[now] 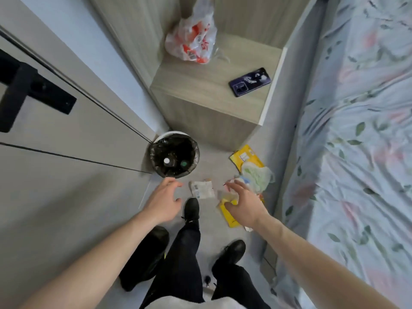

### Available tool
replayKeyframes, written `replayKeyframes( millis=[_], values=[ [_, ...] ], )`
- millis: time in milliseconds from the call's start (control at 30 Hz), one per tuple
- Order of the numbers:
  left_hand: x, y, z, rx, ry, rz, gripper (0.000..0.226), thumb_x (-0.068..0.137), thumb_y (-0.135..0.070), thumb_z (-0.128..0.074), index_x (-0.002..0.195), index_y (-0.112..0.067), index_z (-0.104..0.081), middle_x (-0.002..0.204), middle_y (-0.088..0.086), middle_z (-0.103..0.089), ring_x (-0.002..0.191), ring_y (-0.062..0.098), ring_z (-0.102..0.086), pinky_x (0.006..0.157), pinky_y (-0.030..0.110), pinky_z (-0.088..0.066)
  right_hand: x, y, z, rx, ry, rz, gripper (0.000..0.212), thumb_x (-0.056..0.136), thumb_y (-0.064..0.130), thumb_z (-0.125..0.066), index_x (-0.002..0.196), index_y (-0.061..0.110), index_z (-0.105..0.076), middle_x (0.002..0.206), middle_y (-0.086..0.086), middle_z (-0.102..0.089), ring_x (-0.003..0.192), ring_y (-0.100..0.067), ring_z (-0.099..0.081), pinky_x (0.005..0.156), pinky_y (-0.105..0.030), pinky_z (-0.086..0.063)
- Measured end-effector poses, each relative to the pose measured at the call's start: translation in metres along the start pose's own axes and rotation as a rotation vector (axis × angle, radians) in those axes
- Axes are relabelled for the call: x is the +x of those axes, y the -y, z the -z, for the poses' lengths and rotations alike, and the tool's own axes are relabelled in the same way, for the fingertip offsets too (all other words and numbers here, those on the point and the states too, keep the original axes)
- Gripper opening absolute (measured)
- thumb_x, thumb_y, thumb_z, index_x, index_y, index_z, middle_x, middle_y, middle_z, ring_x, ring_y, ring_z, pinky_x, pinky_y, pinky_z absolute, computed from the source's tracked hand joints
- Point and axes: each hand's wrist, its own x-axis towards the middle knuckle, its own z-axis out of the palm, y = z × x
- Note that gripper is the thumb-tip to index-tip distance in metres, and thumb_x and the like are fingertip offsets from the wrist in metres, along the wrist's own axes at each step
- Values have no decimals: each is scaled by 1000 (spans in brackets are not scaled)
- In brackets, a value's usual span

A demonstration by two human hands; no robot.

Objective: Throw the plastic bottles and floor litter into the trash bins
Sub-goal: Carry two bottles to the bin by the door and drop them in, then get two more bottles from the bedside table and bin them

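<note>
A round trash bin (156,152) with a black liner stands on the floor by the wardrobe; two bottles, one with a white cap (166,161) and one with a green cap (184,163), stand inside it. Litter lies on the floor: a white wrapper (201,189), a yellow packet (245,156), a pale green plastic bag (257,177), a second yellow packet (229,216). My left hand (163,200) hovers empty with spread fingers just in front of the bin. My right hand (244,206) hovers, fingers spread, over the second yellow packet, holding nothing.
A wooden nightstand (200,85) behind the bin carries a red-and-white plastic bag (192,40) and a dark phone (249,82). A bed with floral sheets (356,141) fills the right. Wardrobe doors (55,130) line the left. My legs and black shoes (191,210) stand below.
</note>
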Motion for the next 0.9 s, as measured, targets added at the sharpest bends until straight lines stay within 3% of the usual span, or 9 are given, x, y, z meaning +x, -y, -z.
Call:
replayKeyframes(
  millis=[133,233,367,433,600,767,900],
  values=[
    [-69,-86,-9,61,-1,-102,59,95,-27,-59,151,-23,-43,161,-8,-23,147,16,-30,117,32,-28,-116,-61,24,21,-65,-29,73,90,38,-66,157,31,-36,167,2,-27,154,-23,-27,121,-35,-31],
    [-106,-147,-26,157,26,-217,62,95,-31,-59,154,-25,-39,164,-6,-20,150,19,-24,120,34,-23,-189,-108,33,8,-164,-76,78,90,39,-64,160,28,-32,168,-1,-22,156,-25,-22,125,-33,-22],
    [-142,-224,-49,412,166,-482,68,90,-42,-49,154,-36,-29,165,-12,-8,150,21,-20,118,49,-32,-270,-157,40,88,-332,-224,77,95,42,-61,161,34,-24,171,2,-15,156,-24,-19,124,-36,-25],
    [-153,-259,-54,527,194,-614,69,89,-44,-47,155,-37,-26,166,-12,-5,153,21,-15,118,51,-32,-296,-174,39,110,-381,-275,76,96,45,-59,162,33,-21,171,2,-12,156,-24,-16,124,-38,-24],
    [-163,-329,-64,708,242,-852,73,97,-44,-47,161,-29,-18,170,-5,3,156,19,2,126,37,-6,-351,-198,28,220,-474,-440,80,97,53,-54,163,35,-12,173,3,3,159,-24,-7,126,-39,-19],
    [-166,-381,-79,812,255,-936,76,98,-45,-47,163,-30,-10,169,-6,12,157,21,9,127,42,-5,-397,-221,23,323,-542,-547,82,97,50,-55,163,36,-8,172,4,7,159,-24,-1,126,-42,-20],
    [-173,-427,-101,869,285,-1020,83,96,-58,-47,163,-33,-5,168,-6,18,156,21,14,128,43,-2,-428,-254,24,422,-626,-619,82,97,53,-54,163,36,-8,172,6,10,159,-24,2,127,-44,-18]
  ],
)
